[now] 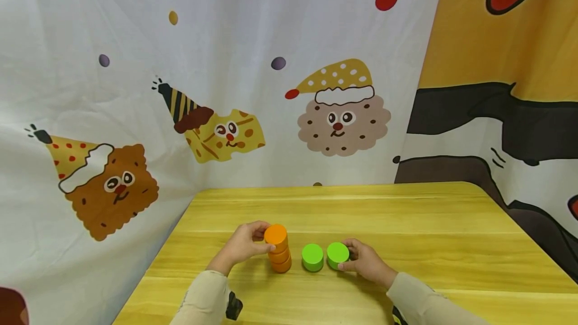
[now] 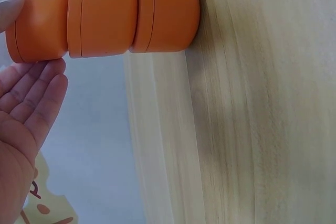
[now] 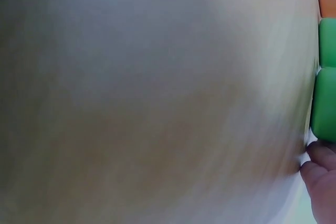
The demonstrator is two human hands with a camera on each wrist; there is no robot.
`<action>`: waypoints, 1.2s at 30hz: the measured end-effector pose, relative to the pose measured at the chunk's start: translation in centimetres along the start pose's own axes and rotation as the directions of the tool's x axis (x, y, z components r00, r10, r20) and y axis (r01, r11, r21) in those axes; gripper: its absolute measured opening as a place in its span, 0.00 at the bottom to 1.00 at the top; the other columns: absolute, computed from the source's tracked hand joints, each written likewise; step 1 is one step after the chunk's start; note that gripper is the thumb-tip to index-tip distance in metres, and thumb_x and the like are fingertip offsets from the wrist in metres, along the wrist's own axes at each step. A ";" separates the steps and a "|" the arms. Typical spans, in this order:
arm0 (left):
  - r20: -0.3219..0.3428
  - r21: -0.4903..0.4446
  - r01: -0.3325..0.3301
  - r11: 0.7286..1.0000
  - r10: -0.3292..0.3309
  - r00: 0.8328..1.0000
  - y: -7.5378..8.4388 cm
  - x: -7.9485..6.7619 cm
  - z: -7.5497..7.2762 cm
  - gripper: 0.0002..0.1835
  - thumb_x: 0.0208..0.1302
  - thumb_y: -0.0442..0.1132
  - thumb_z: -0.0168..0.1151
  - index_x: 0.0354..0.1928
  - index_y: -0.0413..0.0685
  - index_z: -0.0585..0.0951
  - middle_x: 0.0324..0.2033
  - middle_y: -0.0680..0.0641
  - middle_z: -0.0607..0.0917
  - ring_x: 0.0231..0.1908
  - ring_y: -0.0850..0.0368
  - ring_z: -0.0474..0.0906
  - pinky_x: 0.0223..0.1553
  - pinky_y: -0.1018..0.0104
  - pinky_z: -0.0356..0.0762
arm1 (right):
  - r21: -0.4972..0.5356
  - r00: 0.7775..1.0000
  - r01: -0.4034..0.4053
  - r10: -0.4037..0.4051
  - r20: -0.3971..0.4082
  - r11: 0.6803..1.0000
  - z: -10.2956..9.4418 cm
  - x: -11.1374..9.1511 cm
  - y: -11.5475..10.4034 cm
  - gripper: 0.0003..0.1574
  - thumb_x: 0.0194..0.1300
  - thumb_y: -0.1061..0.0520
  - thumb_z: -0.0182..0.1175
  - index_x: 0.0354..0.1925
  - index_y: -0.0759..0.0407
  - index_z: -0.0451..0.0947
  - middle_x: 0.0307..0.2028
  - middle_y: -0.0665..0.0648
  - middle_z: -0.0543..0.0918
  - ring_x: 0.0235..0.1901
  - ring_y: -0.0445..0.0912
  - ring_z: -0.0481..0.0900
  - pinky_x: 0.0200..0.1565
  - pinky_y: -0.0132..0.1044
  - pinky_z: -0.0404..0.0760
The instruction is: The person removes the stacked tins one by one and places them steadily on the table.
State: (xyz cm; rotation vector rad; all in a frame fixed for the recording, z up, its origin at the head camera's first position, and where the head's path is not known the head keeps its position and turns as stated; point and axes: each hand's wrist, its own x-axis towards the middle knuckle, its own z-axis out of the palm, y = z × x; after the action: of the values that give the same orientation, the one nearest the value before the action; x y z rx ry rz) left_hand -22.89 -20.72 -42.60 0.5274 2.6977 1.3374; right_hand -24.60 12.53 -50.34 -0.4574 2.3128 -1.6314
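Three orange round lidded jars are stacked upright on the table, left of centre. My left hand holds the top orange jar, thumb at the near side and fingers at the far side. The middle orange jar and the bottom orange jar sit beneath it, slightly out of line. To the right of the stack stand two green round jars side by side. The left green jar is untouched. Around the right green jar my right hand has its thumb and fingers curled.
The wooden table reaches back to a white cloth backdrop printed with cartoon biscuits and cheese. Beyond the table's right side hangs more printed cloth. Both forearms come in from the near edge.
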 end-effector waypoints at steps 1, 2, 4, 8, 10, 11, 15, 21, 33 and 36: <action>-0.001 0.002 0.000 1.000 0.000 1.000 0.0 0.0 0.0 0.28 0.52 0.46 0.70 0.53 0.39 0.76 0.46 0.45 0.81 0.45 0.51 0.78 0.49 0.56 0.77 | -0.006 1.000 -0.003 0.003 -0.008 1.000 0.0 0.0 0.0 0.39 0.48 0.61 0.71 0.55 0.73 0.66 0.52 0.69 0.75 0.55 0.62 0.72 0.53 0.49 0.75; -0.003 0.006 0.002 1.000 -0.002 1.000 -0.1 0.1 0.0 0.29 0.52 0.47 0.70 0.53 0.39 0.75 0.46 0.45 0.81 0.45 0.50 0.78 0.49 0.56 0.77 | -0.011 1.000 -0.007 0.007 -0.020 1.000 0.0 0.0 -0.1 0.40 0.47 0.60 0.72 0.56 0.72 0.66 0.53 0.69 0.74 0.56 0.63 0.70 0.55 0.50 0.73; -0.004 0.011 0.005 1.000 -0.005 1.000 -0.1 0.1 0.1 0.29 0.52 0.47 0.70 0.53 0.39 0.75 0.47 0.45 0.80 0.46 0.50 0.78 0.49 0.55 0.77 | -0.021 0.999 -0.018 0.016 -0.047 1.000 0.0 0.0 -0.4 0.45 0.45 0.59 0.73 0.58 0.72 0.64 0.56 0.71 0.71 0.58 0.64 0.67 0.57 0.53 0.70; -0.012 0.020 0.005 1.000 -0.004 1.000 -0.3 0.0 0.1 0.31 0.52 0.49 0.69 0.55 0.39 0.74 0.48 0.44 0.80 0.47 0.49 0.77 0.50 0.54 0.76 | -0.030 0.997 -0.013 0.010 -0.081 0.999 -0.2 0.4 -1.4 0.51 0.47 0.55 0.72 0.63 0.70 0.59 0.63 0.72 0.63 0.63 0.66 0.59 0.61 0.56 0.63; -0.022 0.025 0.000 1.000 0.000 1.000 -0.3 -0.1 0.1 0.33 0.52 0.49 0.70 0.56 0.38 0.73 0.49 0.43 0.79 0.48 0.49 0.77 0.51 0.54 0.75 | -0.046 0.996 0.004 -0.008 -0.086 0.999 -0.3 0.9 -2.2 0.49 0.50 0.52 0.71 0.64 0.68 0.60 0.64 0.70 0.63 0.64 0.65 0.58 0.62 0.56 0.63; -0.027 0.028 -0.001 1.000 0.002 1.000 -0.4 -0.2 0.1 0.33 0.52 0.49 0.70 0.56 0.37 0.73 0.50 0.42 0.79 0.48 0.48 0.76 0.52 0.54 0.75 | -0.048 0.996 0.014 -0.018 -0.083 0.999 -0.3 1.1 -2.7 0.48 0.52 0.50 0.69 0.64 0.66 0.60 0.64 0.69 0.63 0.65 0.64 0.57 0.62 0.57 0.62; -0.031 0.048 0.004 0.999 -0.002 1.000 -0.8 -0.3 0.3 0.37 0.50 0.48 0.71 0.59 0.35 0.71 0.52 0.39 0.77 0.48 0.47 0.76 0.53 0.53 0.74 | -0.052 0.996 0.060 -0.063 -0.056 0.997 0.3 2.0 -4.6 0.44 0.55 0.48 0.67 0.64 0.63 0.63 0.64 0.66 0.65 0.65 0.62 0.59 0.63 0.57 0.61; 0.000 0.046 0.017 0.999 -0.017 1.000 -1.4 -0.3 1.0 0.36 0.50 0.46 0.71 0.59 0.36 0.71 0.54 0.39 0.77 0.50 0.45 0.75 0.53 0.53 0.74 | -0.063 0.989 0.133 -0.128 0.068 0.989 2.5 3.1 -7.1 0.44 0.56 0.45 0.65 0.64 0.63 0.62 0.64 0.65 0.65 0.65 0.61 0.60 0.63 0.57 0.60; 0.015 0.048 -0.002 0.999 0.001 1.000 -2.0 -0.5 1.7 0.28 0.51 0.44 0.71 0.54 0.41 0.76 0.50 0.44 0.80 0.48 0.49 0.76 0.52 0.52 0.75 | -0.093 0.969 0.193 -0.175 0.173 0.977 6.7 5.1 -9.4 0.45 0.56 0.44 0.65 0.65 0.62 0.62 0.65 0.62 0.65 0.65 0.58 0.61 0.62 0.56 0.62; 0.018 0.062 -0.008 0.998 0.007 1.000 -2.3 -0.5 1.8 0.25 0.52 0.44 0.71 0.51 0.42 0.78 0.47 0.46 0.81 0.45 0.51 0.76 0.50 0.52 0.75 | -0.092 0.970 0.190 -0.172 0.173 0.977 7.1 5.5 -9.5 0.45 0.56 0.44 0.65 0.65 0.61 0.62 0.64 0.60 0.66 0.64 0.57 0.62 0.62 0.56 0.63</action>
State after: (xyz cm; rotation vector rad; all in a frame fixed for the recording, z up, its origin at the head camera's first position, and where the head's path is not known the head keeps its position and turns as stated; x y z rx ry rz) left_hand -22.66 -20.82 -45.49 0.5530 2.7327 1.2482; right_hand -25.86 1.20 -43.93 -0.8184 2.2992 -1.4866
